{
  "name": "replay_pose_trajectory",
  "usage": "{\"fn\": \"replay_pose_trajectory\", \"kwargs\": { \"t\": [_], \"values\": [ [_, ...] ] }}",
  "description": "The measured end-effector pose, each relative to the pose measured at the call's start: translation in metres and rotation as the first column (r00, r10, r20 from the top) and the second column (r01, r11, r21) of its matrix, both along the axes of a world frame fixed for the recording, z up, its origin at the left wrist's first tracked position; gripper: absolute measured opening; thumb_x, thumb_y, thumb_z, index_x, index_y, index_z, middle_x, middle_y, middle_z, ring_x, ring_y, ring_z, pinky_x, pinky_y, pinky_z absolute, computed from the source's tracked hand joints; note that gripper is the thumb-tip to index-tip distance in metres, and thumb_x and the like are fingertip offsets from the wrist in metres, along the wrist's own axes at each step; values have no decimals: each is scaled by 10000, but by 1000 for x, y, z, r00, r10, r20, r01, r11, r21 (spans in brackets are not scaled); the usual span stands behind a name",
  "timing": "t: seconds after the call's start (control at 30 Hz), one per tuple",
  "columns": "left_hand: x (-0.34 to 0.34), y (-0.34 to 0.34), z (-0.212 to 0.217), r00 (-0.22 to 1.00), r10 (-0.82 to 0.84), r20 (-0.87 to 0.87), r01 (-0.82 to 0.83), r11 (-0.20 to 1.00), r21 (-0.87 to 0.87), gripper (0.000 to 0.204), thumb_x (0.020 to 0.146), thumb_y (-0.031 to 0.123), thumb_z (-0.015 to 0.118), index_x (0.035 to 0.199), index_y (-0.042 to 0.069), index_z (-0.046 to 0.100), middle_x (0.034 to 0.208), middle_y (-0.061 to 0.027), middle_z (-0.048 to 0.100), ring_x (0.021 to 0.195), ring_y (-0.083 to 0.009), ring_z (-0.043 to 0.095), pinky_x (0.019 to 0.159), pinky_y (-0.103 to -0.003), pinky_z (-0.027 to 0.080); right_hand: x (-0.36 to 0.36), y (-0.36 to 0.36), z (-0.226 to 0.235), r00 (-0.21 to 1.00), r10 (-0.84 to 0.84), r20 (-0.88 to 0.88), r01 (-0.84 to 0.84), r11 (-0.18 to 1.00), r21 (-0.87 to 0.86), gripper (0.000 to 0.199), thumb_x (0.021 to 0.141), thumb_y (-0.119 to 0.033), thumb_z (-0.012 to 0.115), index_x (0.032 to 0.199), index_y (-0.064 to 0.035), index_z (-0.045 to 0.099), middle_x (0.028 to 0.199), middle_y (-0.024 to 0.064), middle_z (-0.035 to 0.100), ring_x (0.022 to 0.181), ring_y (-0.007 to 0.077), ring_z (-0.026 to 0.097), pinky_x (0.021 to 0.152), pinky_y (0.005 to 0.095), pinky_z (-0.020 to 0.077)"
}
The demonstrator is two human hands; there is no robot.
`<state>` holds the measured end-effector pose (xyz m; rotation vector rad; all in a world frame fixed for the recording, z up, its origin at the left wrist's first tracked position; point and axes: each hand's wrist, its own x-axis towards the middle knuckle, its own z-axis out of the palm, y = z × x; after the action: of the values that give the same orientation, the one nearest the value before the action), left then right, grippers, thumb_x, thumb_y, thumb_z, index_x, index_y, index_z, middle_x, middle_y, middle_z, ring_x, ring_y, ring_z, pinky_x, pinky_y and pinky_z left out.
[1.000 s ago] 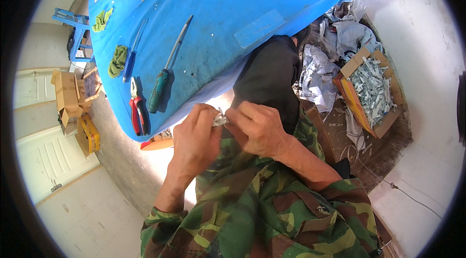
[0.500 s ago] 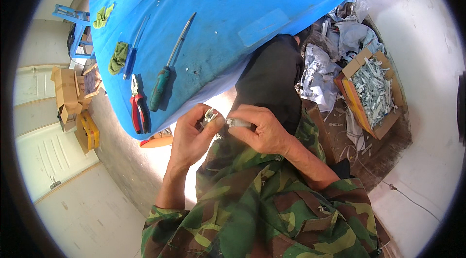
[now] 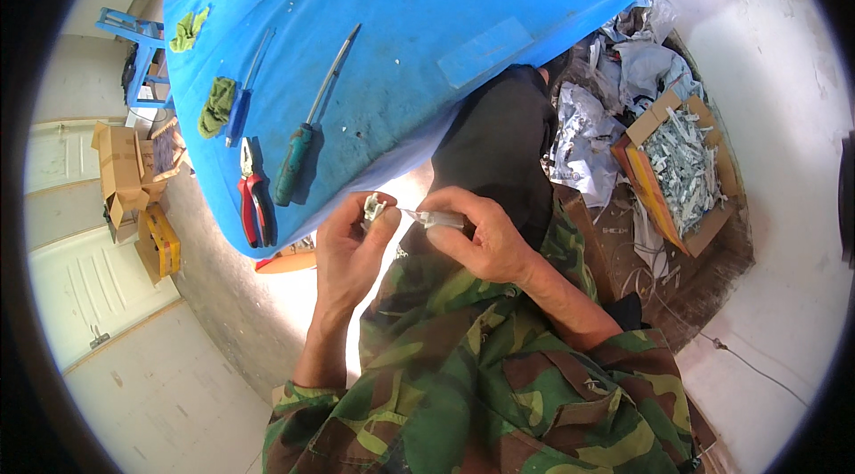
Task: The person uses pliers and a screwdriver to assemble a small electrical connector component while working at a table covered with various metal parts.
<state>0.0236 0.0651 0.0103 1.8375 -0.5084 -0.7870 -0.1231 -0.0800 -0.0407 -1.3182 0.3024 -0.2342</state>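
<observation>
Both your hands meet below the blue tabletop's near edge, left hand pinching a small metal fitting, right hand pinching a thin pale strip, apparently not yet joined.

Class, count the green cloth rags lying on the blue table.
2: one green rag near the table's left edge, another green rag beside the blue-handled screwdriver.
</observation>
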Motion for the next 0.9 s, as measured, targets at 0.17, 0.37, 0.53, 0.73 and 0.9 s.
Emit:
{"fn": "replay_pose_trajectory", "kwargs": {
  "t": [0.17, 0.37, 0.53, 0.73, 0.9],
  "values": [
    [21, 3, 13, 986, 62, 152, -66, 998, 16, 130, 970, 109, 729, 1047, 13, 686, 826, 66, 569, 709, -22, 465, 606, -207, 358, -2, -5, 4, 1000, -7, 21, 4, 984, 175, 302, 971, -96, 680, 1249, 8, 622, 1030, -2, 627, 908, 58, 567, 770, 243, 488],
    [30, 2, 13, 978, 111, 177, -107, 994, -31, 153, 963, 107, 707, 1068, 1, 671, 783, 52, 571, 638, -21, 464, 547, -200, 343, -1, -1, 2, 998, -55, -16, 56, 989, 137, 320, 938, -73, 722, 1241, -4, 647, 1050, 10, 654, 907, 62, 595, 773, 238, 508],
    [27, 5, 10, 990, 102, 94, -99, 995, -32, 189, 971, 126, 744, 1094, 4, 668, 836, 60, 584, 717, -21, 486, 612, -193, 364, 3, -2, 9, 992, -116, -55, 115, 993, -26, 306, 891, -51, 760, 1186, -19, 682, 1055, 27, 699, 907, 71, 627, 749, 245, 521],
    [20, 3, 6, 996, 70, 52, -69, 997, -16, 177, 966, 107, 731, 1093, -1, 672, 836, 52, 584, 727, -27, 494, 629, -201, 383, 6, 4, 1, 981, -191, -15, 190, 980, -66, 290, 868, -31, 772, 1147, -14, 695, 1030, 27, 692, 895, 89, 641, 748, 251, 524],
    [19, 3, 6, 993, 85, 85, -86, 996, 17, 186, 970, 120, 730, 1103, 0, 678, 829, 48, 580, 725, -34, 492, 626, -206, 379, 8, 4, 1, 973, -230, 16, 229, 958, -174, 274, 843, -16, 780, 1106, -15, 704, 983, 50, 672, 866, 133, 659, 742, 264, 522]
  ]
}}
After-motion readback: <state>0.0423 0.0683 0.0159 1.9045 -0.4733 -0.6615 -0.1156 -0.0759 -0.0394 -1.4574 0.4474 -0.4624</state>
